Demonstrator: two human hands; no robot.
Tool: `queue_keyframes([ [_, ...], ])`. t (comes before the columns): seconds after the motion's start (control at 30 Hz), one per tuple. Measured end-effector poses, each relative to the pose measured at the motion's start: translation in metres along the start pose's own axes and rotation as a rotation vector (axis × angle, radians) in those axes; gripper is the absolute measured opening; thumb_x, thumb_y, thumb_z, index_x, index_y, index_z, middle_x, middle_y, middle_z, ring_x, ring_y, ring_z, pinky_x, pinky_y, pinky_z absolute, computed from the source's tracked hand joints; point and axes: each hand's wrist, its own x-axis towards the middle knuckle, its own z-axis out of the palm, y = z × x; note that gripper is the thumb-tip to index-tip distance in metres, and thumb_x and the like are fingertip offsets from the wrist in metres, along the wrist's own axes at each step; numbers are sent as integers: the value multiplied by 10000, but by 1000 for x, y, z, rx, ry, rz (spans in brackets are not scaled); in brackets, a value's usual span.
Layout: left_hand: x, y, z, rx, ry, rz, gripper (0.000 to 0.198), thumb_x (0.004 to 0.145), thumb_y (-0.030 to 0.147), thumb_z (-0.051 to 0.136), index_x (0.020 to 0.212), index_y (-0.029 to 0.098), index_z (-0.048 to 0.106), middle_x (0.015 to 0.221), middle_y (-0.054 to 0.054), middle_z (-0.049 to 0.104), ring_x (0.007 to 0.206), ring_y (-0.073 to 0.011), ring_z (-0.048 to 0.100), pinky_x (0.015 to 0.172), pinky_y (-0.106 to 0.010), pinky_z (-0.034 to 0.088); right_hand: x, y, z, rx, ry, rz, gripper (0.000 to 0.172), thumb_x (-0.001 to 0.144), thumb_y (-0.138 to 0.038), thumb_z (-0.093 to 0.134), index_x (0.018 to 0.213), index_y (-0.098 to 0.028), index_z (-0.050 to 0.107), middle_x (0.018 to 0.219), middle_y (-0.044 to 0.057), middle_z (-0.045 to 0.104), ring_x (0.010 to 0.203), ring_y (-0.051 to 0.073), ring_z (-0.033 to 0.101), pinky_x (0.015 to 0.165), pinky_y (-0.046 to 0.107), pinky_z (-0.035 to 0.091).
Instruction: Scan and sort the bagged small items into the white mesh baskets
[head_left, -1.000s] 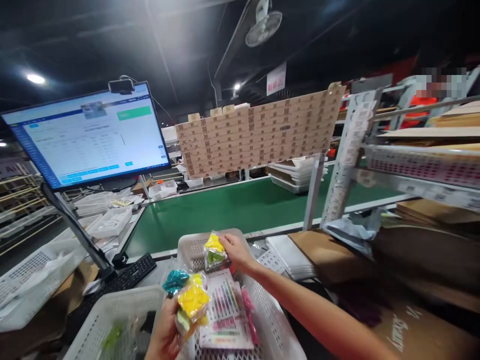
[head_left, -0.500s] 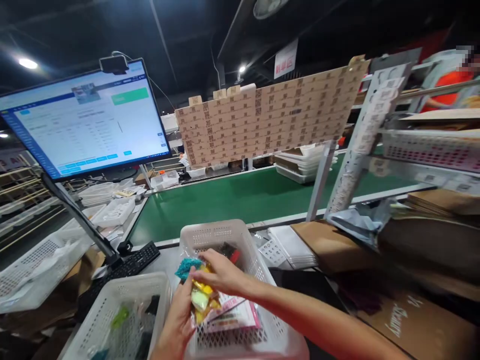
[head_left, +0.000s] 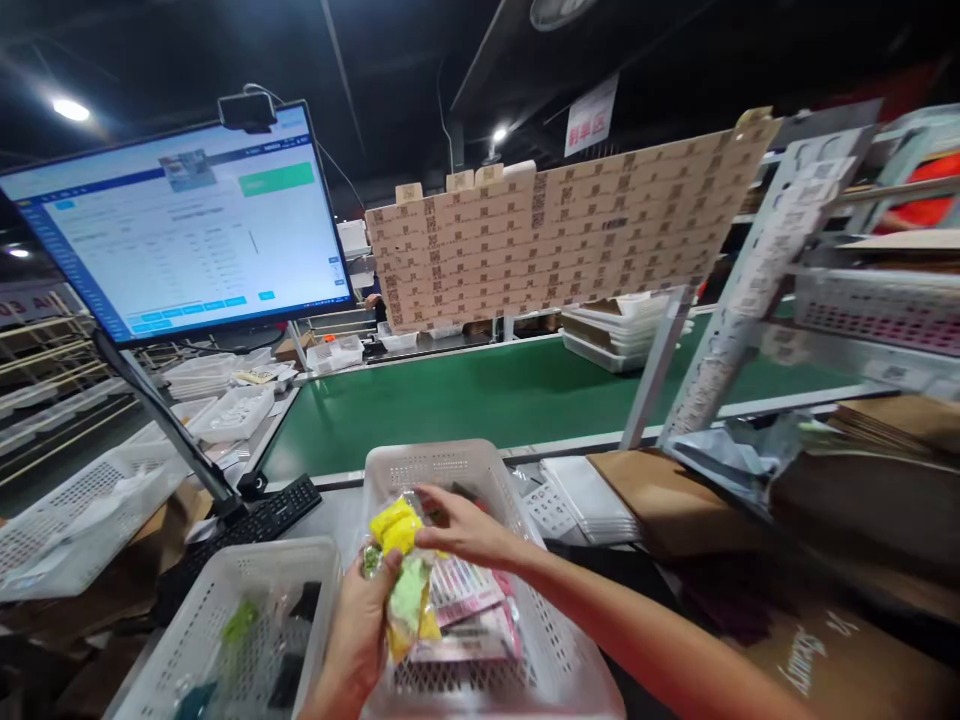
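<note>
Monitor: I saw the monitor (head_left: 180,225) tilted on its stand at far left, its screen lit, well above the bench (head_left: 334,510).
Keyboard: the black keyboard (head_left: 255,525) lay under the monitor, left of both baskets.
Near basket: a white basket (head_left: 187,650) sat at lower left with a few dark and green items in it, just left of my left hand.
Left hand: my left hand (head_left: 358,640) came up from the bottom edge and was closed around a bundle of clear packets (head_left: 409,590) with yellow and green contents, thumb across the front.
Packets: I held the bundle above the middle basket (head_left: 450,465), its long axis roughly upright and leaning a little to the right, the yellow end on top.
Key relation: the bundle's top end lay directly between my two hands; my right hand was the nearer one to that end, the left one gripped the lower half.
Right hand: my right hand (head_left: 457,525) reached in from the right, fingers pinching the bundle's upper edge.
In the basket: pink-printed flat packs (head_left: 469,610) lay beneath the bundle, apart from it.
Conveyor: the green belt (head_left: 487,395) ran behind the baskets.
Right side: brown cardboard (head_left: 645,500) lay further right on the bench.
</note>
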Motion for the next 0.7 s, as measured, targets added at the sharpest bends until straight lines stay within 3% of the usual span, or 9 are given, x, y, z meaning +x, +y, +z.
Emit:
queue_keyframes([
  [0.07,3,-3,1,-11,-18,4,750,682,474,959,1243,144,586,1081,-133,778,952,-295,772,797,-351,632,-5,-4,13,203,-125,19,474,669,-408,853,1053,-158,732,897,53,748,712,203,679,589,271,550],
  [0.17,2,-3,0,-60,-2,7,754,688,432,953,1277,167,565,1089,-117,774,971,-286,768,818,-354,625,-2,-2,22,293,-42,87,244,628,-315,763,783,-148,678,680,-5,659,571,147,610,484,221,500],
  [0.3,-4,3,-7,-95,59,14,1012,530,164,945,1418,202,461,1095,-97,774,1005,-300,761,841,-354,621,8,5,5,302,75,122,362,647,-343,661,941,-134,695,810,35,702,629,184,652,515,280,567],
  [0.37,-4,6,-12,-91,84,58,1010,498,138,941,1393,192,478,1142,-110,766,999,-299,759,840,-353,625,11,9,-9,248,128,121,411,663,-369,646,1003,-141,682,869,59,716,684,222,676,577,336,598],
  [0.5,0,6,-17,-108,151,116,1035,469,202,1015,1373,185,512,1180,-133,756,928,-273,763,790,-357,642,8,12,-20,27,269,137,605,622,-437,813,1126,-145,651,1172,184,710,1154,422,645,972,535,569],
  [0.57,2,4,-14,-136,138,137,989,507,232,1021,1373,190,544,1195,-133,753,980,-279,762,808,-347,642,2,9,-10,70,189,126,816,605,-505,888,1285,-155,602,1368,206,635,1312,420,562,1075,528,518],
  [0.6,1,2,-11,-149,112,141,934,555,268,1014,1372,197,567,1216,-134,748,1033,-288,756,838,-347,639,-1,6,-2,158,76,119,880,624,-533,891,1357,-172,565,1408,193,615,1301,392,579,1035,505,551],
  [0.67,-2,3,-4,-157,26,140,799,673,391,969,1368,214,616,1251,-139,739,1137,-305,728,908,-360,627,-7,-3,15,343,-147,104,812,660,-523,880,1332,-172,588,1237,148,699,1057,313,694,781,390,623],
  [0.7,-3,5,-1,-156,-19,136,747,713,456,940,1356,225,640,1269,-140,733,1173,-309,713,935,-365,619,-9,-7,21,392,-213,97,700,680,-501,869,1245,-156,639,1075,111,730,892,258,703,653,311,585],
])
